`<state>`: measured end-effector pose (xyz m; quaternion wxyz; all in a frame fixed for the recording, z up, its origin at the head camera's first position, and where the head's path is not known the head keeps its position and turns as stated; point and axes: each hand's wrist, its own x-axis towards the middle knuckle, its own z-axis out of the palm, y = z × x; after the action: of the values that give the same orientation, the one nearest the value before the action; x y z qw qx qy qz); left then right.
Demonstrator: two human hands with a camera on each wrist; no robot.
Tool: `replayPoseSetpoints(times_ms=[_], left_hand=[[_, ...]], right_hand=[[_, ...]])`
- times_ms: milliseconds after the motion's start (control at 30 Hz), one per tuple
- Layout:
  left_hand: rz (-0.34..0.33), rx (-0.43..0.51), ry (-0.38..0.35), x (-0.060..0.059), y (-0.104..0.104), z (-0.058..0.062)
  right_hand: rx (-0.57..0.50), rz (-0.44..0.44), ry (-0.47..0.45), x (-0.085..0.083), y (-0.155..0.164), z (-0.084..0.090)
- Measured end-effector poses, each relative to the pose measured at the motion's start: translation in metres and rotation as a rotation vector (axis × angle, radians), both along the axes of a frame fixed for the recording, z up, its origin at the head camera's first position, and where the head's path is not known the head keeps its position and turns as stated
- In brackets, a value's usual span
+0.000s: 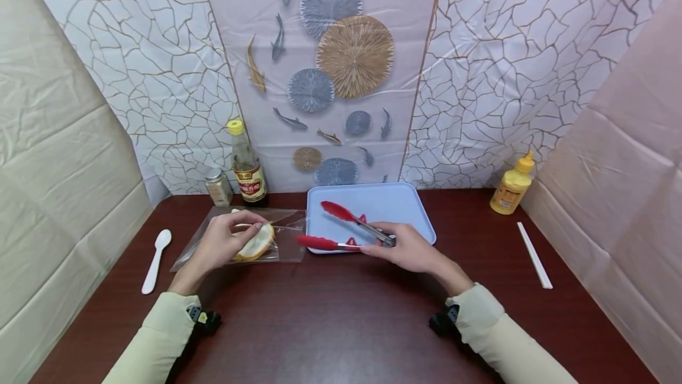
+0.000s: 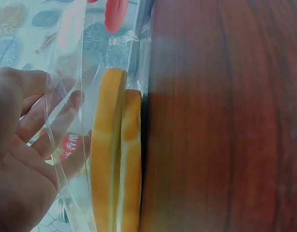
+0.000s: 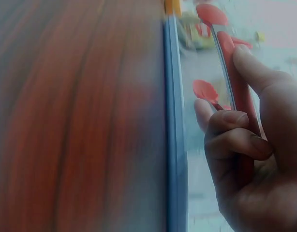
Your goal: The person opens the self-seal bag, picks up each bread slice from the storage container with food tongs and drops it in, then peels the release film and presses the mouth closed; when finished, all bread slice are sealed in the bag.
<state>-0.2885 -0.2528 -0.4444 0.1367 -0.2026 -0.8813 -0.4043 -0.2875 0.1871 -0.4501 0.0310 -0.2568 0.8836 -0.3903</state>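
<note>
My left hand pinches the upper layer of a clear plastic bag, lifting the film near its opening. Inside lie two bread slices with orange-brown crusts, stacked one against the other; the head view shows a pale slice face partly behind the fingers. In my right hand is a pair of red-tipped metal tongs, gripped by the handles. The tongs' two red heads are spread apart and point left toward the bag, over the light blue tray.
At the back left stand a sauce bottle with a yellow cap and a small spice jar. A white spoon lies on the left. To the right are a yellow squeeze bottle and white chopsticks. Patterned cloth walls the table.
</note>
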Motion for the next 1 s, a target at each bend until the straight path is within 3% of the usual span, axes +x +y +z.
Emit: replayPoseSetpoints(times_ms=[333,600,1000], left_hand=[[0.005,-0.007,-0.008,0.0,-0.001,-0.001],[0.007,-0.013,-0.011,-0.001,-0.001,-0.002],[0.003,-0.014,-0.002,0.001,0.001,-0.001]], right_hand=[[0.057,-0.264,0.028,0.006,0.086,-0.006],[0.116,-0.408,0.01,0.017,0.145,-0.003],[0.112,-0.602,-0.051,0.014,0.187,-0.008]])
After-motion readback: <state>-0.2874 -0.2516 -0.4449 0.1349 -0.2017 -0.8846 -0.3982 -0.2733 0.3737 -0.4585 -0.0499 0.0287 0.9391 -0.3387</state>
